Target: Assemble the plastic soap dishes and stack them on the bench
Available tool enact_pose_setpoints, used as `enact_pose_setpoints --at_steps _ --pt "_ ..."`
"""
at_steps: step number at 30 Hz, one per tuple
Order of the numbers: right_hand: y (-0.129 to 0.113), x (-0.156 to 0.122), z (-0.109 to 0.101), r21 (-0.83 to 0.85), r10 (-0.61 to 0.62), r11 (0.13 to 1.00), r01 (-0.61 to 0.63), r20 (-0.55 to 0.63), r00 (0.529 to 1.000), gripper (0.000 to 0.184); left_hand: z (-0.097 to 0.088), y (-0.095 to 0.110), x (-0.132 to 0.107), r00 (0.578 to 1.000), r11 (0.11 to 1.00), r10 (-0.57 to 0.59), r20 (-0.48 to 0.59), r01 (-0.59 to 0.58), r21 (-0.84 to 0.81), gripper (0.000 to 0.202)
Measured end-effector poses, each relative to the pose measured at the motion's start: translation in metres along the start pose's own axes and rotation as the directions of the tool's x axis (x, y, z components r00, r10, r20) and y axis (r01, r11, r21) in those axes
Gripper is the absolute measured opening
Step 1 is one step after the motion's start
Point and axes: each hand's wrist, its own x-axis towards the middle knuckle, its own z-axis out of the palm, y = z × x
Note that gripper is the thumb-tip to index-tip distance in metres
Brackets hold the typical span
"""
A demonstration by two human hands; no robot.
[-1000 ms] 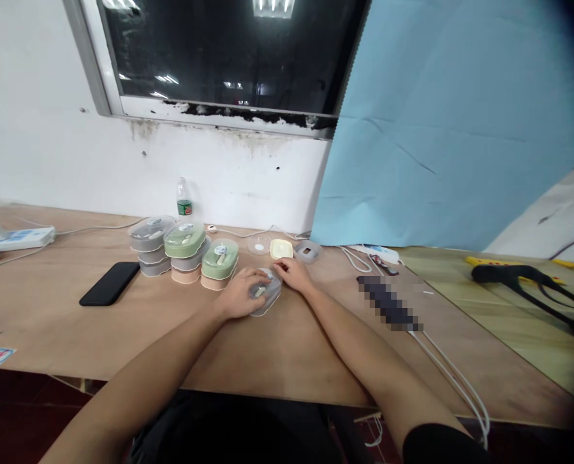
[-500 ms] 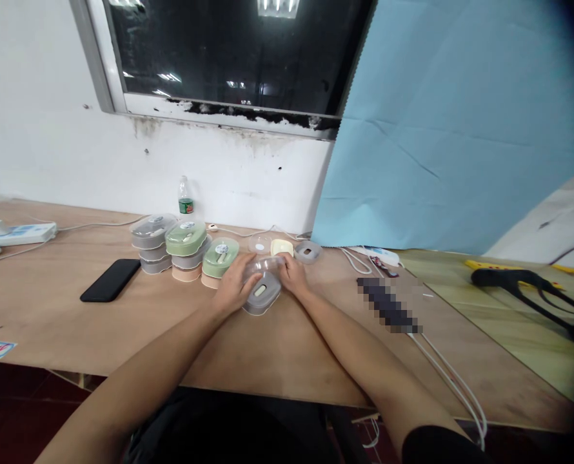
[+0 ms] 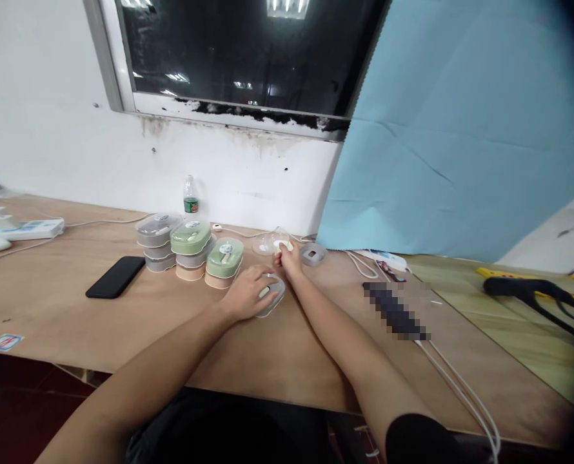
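Observation:
A grey oval box (image 3: 273, 303) with a pale insert in its top rests on the table in front of me. My left hand (image 3: 249, 293) lies over its left side, fingers spread and touching the top. Beyond it, my right hand (image 3: 291, 259) is closed at a clear plastic cover (image 3: 280, 233), beside a cream-coloured piece (image 3: 283, 246). The fingers partly hide both, and I cannot tell whether the hand also touches the cream piece. Another clear cover (image 3: 262, 243) lies just left, and a grey oval lid (image 3: 313, 254) lies to the right.
Stacked oval boxes, among them a green box (image 3: 225, 258) and a grey box (image 3: 158, 229), stand left of my hands. A black phone (image 3: 116, 277), a bottle (image 3: 190, 196), a power strip (image 3: 35, 229) and white cables (image 3: 461, 380) are also on the table (image 3: 171, 335).
The clear cover has left the grey box and moved away from me with my right hand, to the cream piece. My left hand has flattened onto the grey box. The view has shifted slightly.

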Motion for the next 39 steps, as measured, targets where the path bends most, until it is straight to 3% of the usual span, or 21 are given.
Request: enact_pose_setpoints --at_steps 4,8,12,14,17,21,24,33,39 --pt "0.001 0.009 0.007 0.004 0.099 0.995 -0.100 0.022 0.995 0.059 0.000 -0.001 0.000 0.996 0.999 0.001 0.084 -0.005 0.051 0.029" --pt "0.007 0.006 0.004 -0.222 -0.043 0.973 0.061 0.087 0.995 0.044 0.001 -0.002 -0.001 0.990 0.996 0.002 0.138 -0.014 0.086 0.030" --pt "0.007 -0.002 -0.003 -0.506 -0.325 0.783 0.361 0.162 0.932 0.035 0.005 -0.005 -0.003 0.985 0.992 -0.023 0.172 0.001 0.125 0.031" --pt "0.005 -0.005 -0.004 -0.606 -0.405 0.669 0.431 0.189 0.894 0.035 0.006 -0.006 -0.004 0.980 0.991 -0.037 0.193 0.011 0.133 0.032" --pt "0.000 -0.007 -0.002 -0.721 -0.413 0.555 0.415 0.193 0.890 0.038 0.008 -0.009 -0.006 0.973 0.990 -0.059 0.222 0.029 0.138 0.035" --pt "-0.006 -0.010 0.001 -0.831 -0.299 0.436 0.346 0.229 0.926 0.038 0.009 -0.010 -0.007 0.961 0.989 -0.090 0.260 0.055 0.140 0.039" --pt "-0.010 -0.012 0.002 -0.865 -0.244 0.385 0.321 0.239 0.940 0.038 0.008 -0.010 -0.006 0.954 0.988 -0.096 0.284 0.057 0.144 0.040" --pt "-0.011 -0.008 0.010 -0.842 -0.334 0.374 0.389 0.269 0.903 0.035 0.007 -0.009 -0.006 0.949 0.991 -0.087 0.303 0.051 0.127 0.039" --pt "-0.010 -0.006 0.015 -0.816 -0.389 0.273 0.509 0.390 0.834 0.035 0.007 -0.009 -0.006 0.943 0.990 -0.100 0.319 0.061 0.131 0.040"
